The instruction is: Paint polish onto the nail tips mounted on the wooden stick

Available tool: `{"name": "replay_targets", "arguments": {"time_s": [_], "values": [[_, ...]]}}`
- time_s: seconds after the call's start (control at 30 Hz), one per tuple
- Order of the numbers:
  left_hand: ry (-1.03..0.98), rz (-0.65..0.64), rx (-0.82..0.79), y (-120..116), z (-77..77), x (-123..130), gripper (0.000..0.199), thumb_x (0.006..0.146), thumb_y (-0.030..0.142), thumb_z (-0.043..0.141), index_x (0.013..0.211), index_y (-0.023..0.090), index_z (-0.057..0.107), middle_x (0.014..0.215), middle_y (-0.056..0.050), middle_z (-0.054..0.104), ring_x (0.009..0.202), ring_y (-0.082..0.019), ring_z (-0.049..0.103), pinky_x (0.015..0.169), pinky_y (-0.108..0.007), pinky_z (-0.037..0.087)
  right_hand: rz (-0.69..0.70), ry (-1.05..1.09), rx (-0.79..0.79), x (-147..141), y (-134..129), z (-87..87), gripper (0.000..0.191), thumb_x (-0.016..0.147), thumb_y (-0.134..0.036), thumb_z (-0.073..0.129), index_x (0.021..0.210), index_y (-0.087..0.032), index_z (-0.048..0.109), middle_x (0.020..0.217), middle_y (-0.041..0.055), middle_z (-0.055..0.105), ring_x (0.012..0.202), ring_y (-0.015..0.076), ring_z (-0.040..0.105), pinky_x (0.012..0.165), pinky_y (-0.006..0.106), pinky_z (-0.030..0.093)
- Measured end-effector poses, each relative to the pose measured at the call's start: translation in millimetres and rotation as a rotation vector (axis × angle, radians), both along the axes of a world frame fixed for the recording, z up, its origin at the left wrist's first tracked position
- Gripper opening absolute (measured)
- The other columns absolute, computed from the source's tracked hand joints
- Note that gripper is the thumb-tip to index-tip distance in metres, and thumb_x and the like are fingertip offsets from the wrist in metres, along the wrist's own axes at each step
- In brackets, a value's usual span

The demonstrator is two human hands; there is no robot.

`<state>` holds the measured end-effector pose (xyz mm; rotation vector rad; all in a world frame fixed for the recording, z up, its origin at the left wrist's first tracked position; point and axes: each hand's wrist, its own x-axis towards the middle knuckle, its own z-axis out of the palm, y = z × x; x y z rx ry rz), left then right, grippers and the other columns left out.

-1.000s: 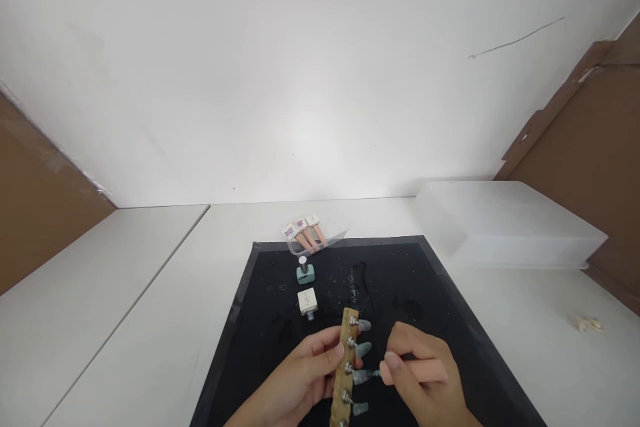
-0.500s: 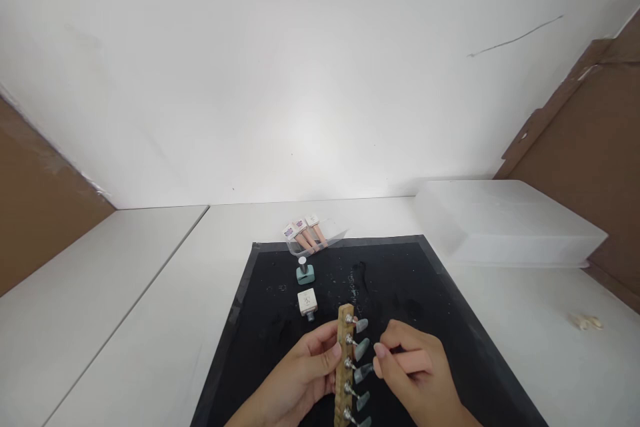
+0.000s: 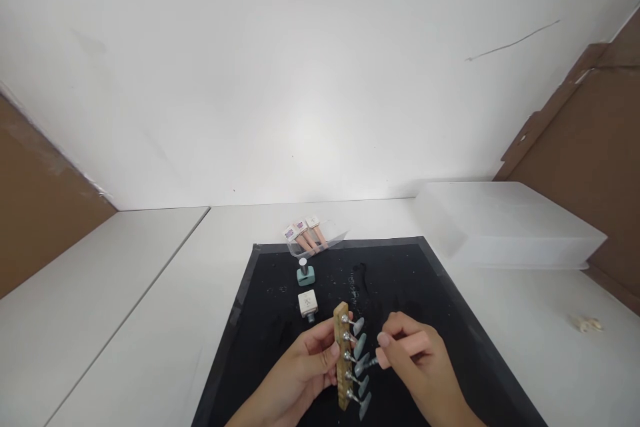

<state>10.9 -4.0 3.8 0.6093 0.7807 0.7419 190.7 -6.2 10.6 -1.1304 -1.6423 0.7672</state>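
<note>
My left hand [image 3: 313, 367] grips a wooden strip [image 3: 343, 360] with its thumb in front. Metal ball-ended stems stick out of the strip, each bearing a nail tip. Several nail tips [image 3: 360, 345] in grey-green tones stand in a row along its right side. In my right hand [image 3: 417, 353] is a nail polish brush [image 3: 404, 349] with a pink handle, pinched between thumb and fingers. The brush end points left and meets the middle nail tip [image 3: 362, 365]. A small teal bottle [image 3: 305, 275] and a white square bottle [image 3: 308, 303] lie beyond my left hand.
A black mat [image 3: 390, 273] with taped edges covers the work area. At its back edge, a clear tray [image 3: 333, 238] holds several pink-handled items [image 3: 306, 238]. A translucent white box [image 3: 525, 233] stands at the right. Small pale pieces [image 3: 586, 323] lie on the table at the far right.
The wooden strip has tilted and risen slightly, so its lower end shows and the nail tips have turned. My right hand has shifted slightly up, with the brush still at the middle nail tip.
</note>
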Motion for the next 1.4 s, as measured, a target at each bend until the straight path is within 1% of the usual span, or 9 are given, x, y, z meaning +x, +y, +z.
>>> {"name": "replay_targets", "arguments": {"time_s": [0.23,0.4,0.57,0.67,0.77,0.87,1.0,1.17,1.4], "values": [[-0.007,-0.012,0.042,0.8,0.3,1.6,0.037,0.071,0.029,0.069,0.107,0.023,0.065,0.087,-0.003,0.063,0.075,-0.011,0.053,0.072,-0.026,0.038,0.042,-0.039,0.024,0.1,1.9,-1.0,0.027,0.080,-0.021,0.054,0.053,-0.017,0.057,0.049,-0.0010,0.058,0.044,0.0123,0.054,0.043,0.021,0.043],[-0.017,-0.005,0.048,-0.7,-0.1,1.1,0.035,0.071,0.028,0.069,0.105,0.023,0.066,0.083,-0.002,0.062,0.074,-0.011,0.053,0.072,-0.026,0.038,-0.029,-0.090,-0.002,0.8,2.8,-5.0,0.030,0.081,-0.025,0.054,0.052,-0.017,0.055,0.048,-0.0008,0.058,0.044,0.0135,0.055,0.043,0.021,0.043],[-0.003,0.017,0.019,-2.8,-0.1,-0.2,0.043,0.066,0.031,0.073,0.107,0.023,0.065,0.081,-0.002,0.060,0.072,-0.011,0.052,0.070,-0.025,0.038,-0.124,-0.088,-0.032,0.8,3.8,-4.3,0.035,0.083,-0.029,0.055,0.050,-0.017,0.055,0.048,-0.0003,0.057,0.045,0.0141,0.055,0.043,0.022,0.044],[-0.009,0.035,-0.015,-3.0,-0.4,-1.8,0.045,0.066,0.033,0.073,0.109,0.022,0.063,0.077,-0.001,0.059,0.067,-0.009,0.051,0.067,-0.024,0.037,-0.153,-0.063,-0.022,1.3,4.6,-1.7,0.036,0.083,-0.029,0.054,0.049,-0.018,0.056,0.052,0.0007,0.059,0.048,0.0149,0.056,0.046,0.022,0.045],[-0.030,0.060,-0.080,-2.0,-1.0,-3.3,0.042,0.069,0.034,0.071,0.109,0.021,0.062,0.074,0.000,0.058,0.054,-0.004,0.044,0.058,-0.021,0.034,-0.163,-0.035,0.026,2.5,4.2,0.9,0.032,0.083,-0.027,0.053,0.053,-0.018,0.057,0.058,0.0016,0.059,0.052,0.0158,0.057,0.047,0.023,0.046],[-0.065,0.100,-0.152,-0.8,-0.9,-3.5,0.038,0.072,0.032,0.068,0.107,0.021,0.062,0.073,0.001,0.058,0.049,-0.002,0.039,0.054,-0.019,0.032,-0.109,0.003,0.078,3.2,3.1,3.0,0.027,0.083,-0.026,0.053,0.058,-0.018,0.059,0.063,0.0031,0.060,0.054,0.0164,0.057,0.047,0.024,0.045],[-0.063,0.096,-0.166,0.2,1.6,-0.8,0.033,0.071,0.032,0.069,0.100,0.016,0.064,0.054,0.006,0.047,0.045,-0.002,0.038,0.052,-0.018,0.032,0.034,0.036,0.069,3.0,2.9,5.2,0.020,0.082,-0.024,0.055,0.065,-0.018,0.062,0.062,0.0025,0.060,0.053,0.0159,0.057,0.048,0.024,0.044],[-0.050,0.077,-0.168,1.3,3.4,2.5,0.033,0.070,0.033,0.069,0.097,0.015,0.066,0.052,0.006,0.048,0.043,-0.002,0.040,0.051,-0.018,0.032,0.171,0.101,0.085,2.4,5.2,6.6,0.007,0.078,-0.020,0.060,0.074,-0.018,0.065,0.062,0.0013,0.062,0.053,0.0150,0.056,0.050,0.024,0.043],[-0.065,0.075,-0.172,0.8,5.0,3.5,0.035,0.067,0.032,0.073,0.096,0.014,0.067,0.051,0.006,0.049,0.044,-0.002,0.039,0.051,-0.018,0.033,0.205,0.088,0.079,1.2,5.3,8.2,0.005,0.077,-0.017,0.062,0.075,-0.018,0.066,0.064,0.0030,0.064,0.055,0.0156,0.058,0.051,0.024,0.044]]}}
